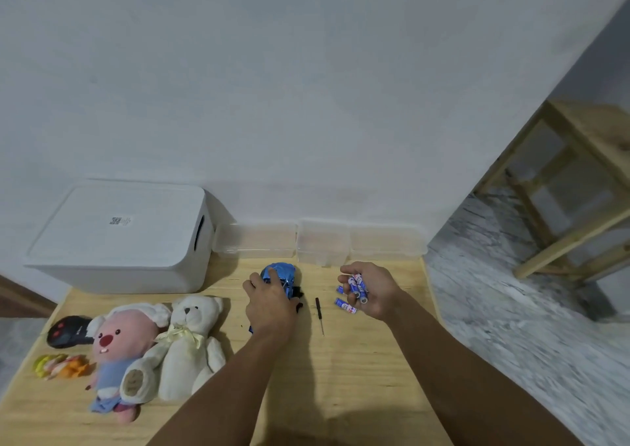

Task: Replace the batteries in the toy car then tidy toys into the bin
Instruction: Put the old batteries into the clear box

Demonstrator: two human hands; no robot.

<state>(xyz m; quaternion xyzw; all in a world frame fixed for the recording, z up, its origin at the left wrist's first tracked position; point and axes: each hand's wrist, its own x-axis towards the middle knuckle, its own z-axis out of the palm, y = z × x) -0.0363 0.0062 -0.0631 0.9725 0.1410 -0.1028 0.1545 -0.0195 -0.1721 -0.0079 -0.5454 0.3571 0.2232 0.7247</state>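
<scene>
1. The white bin [119, 241] sits at the back left of the desk [358, 377] against the wall, lid on, so its contents are hidden from you.
2. Three clear plastic boxes [320, 241] line the wall to the right of the bin; what they hold cannot be made out.
3. Your left hand [269, 304] lies on the blue toy car [281, 275] at the middle of the desk, fingers curled over its body and gripping it.
4. Your right hand [370, 292] is cupped, palm up, fingers bent round several blue batteries [356, 283]; one more battery [345, 305] lies on the desk just below it.
5. A small screwdriver [319, 314] lies between your hands.
6. On the left of the desk lie a white teddy bear [189, 346], a pink plush [119, 353], a black remote [66, 331] and a small colourful toy [61, 365].
7. The desk is pale wood; a wooden stool [572, 186] stands on the marbled floor to the right.
</scene>
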